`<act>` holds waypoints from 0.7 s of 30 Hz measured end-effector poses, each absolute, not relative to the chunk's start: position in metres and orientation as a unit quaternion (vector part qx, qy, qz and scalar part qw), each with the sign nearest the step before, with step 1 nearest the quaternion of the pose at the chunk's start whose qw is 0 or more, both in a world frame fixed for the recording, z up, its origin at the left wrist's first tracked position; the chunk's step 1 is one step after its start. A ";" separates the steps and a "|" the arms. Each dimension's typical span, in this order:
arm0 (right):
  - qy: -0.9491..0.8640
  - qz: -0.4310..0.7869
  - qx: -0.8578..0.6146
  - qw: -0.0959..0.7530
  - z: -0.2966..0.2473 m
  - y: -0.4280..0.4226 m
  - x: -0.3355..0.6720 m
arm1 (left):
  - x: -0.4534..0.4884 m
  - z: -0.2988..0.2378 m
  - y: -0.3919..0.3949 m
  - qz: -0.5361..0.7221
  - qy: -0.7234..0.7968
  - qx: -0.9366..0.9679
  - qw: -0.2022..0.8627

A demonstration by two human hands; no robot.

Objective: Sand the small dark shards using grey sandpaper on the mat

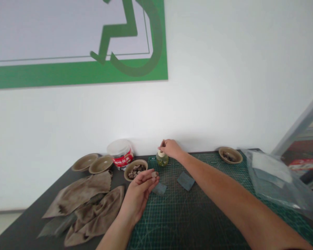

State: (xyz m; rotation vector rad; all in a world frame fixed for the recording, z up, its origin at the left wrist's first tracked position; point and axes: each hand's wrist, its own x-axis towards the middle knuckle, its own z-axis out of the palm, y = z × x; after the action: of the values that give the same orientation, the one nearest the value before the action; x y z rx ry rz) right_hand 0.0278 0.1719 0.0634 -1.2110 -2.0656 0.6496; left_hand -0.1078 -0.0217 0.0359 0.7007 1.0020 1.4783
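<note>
My left hand (139, 191) is closed in a pinch around a small pale-brown chip (154, 174), raised above the cutting mat. Farther back, my right hand (170, 148) is pinched on a thin brown stick (163, 142) over the mouth of a small glass jar (162, 160) with yellow-green contents; the stick's lower end is hidden. Just left of the jar, a tan bowl (145, 163) holds several brown and pale chips (135, 171). One grey-blue square sheet (159, 189) lies beside my left hand, and another grey-blue square (186, 181) lies under my right forearm's left side.
A green cutting mat (172, 218) covers much of the dark table. To the left are stained brown cloths (96, 218), two tan bowls (101, 164) and a red-labelled plastic tub (121, 156). A bowl with dark bits (231, 155) and a clear plastic bag (279, 189) lie right.
</note>
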 end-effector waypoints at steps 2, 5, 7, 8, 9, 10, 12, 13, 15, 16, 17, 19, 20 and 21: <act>-0.784 0.251 -0.463 0.329 0.065 0.172 0.032 | -0.107 0.036 -0.020 0.630 0.421 0.305 0.577; -0.778 0.259 -0.460 0.342 0.065 0.171 0.034 | -0.105 0.035 -0.018 0.625 0.426 0.314 0.573; -0.772 0.270 -0.455 0.352 0.066 0.169 0.034 | -0.104 0.034 -0.017 0.628 0.428 0.323 0.564; -0.768 0.277 -0.453 0.359 0.067 0.168 0.035 | -0.103 0.034 -0.016 0.630 0.429 0.328 0.559; -0.761 0.285 -0.451 0.368 0.070 0.167 0.036 | -0.102 0.034 -0.015 0.630 0.429 0.333 0.555; -0.753 0.295 -0.450 0.379 0.073 0.167 0.038 | -0.102 0.033 -0.013 0.630 0.431 0.337 0.551; -0.734 0.322 -0.443 0.402 0.081 0.166 0.045 | -0.101 0.034 -0.011 0.631 0.436 0.343 0.542; -0.723 0.338 -0.438 0.414 0.086 0.166 0.050 | -0.100 0.034 -0.009 0.632 0.438 0.346 0.537; -0.698 0.373 -0.423 0.441 0.094 0.163 0.064 | -0.099 0.033 -0.006 0.636 0.439 0.352 0.528; -0.683 0.393 -0.414 0.456 0.097 0.160 0.072 | -0.099 0.033 -0.004 0.637 0.438 0.356 0.525; -0.666 0.413 -0.405 0.471 0.099 0.156 0.081 | -0.098 0.033 -0.002 0.638 0.437 0.359 0.523; -0.629 0.450 -0.386 0.502 0.099 0.146 0.099 | -0.096 0.032 0.003 0.639 0.438 0.363 0.517; -0.611 0.465 -0.379 0.517 0.097 0.140 0.108 | -0.095 0.031 0.005 0.638 0.442 0.365 0.514; -0.592 0.479 -0.373 0.530 0.093 0.133 0.117 | -0.093 0.031 0.007 0.635 0.448 0.369 0.511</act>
State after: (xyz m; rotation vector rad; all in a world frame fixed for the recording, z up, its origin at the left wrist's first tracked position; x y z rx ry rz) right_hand 0.1170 0.1333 0.0934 -0.8905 -1.4129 1.1423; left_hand -0.0933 0.0070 0.0313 0.8875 1.0776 1.5282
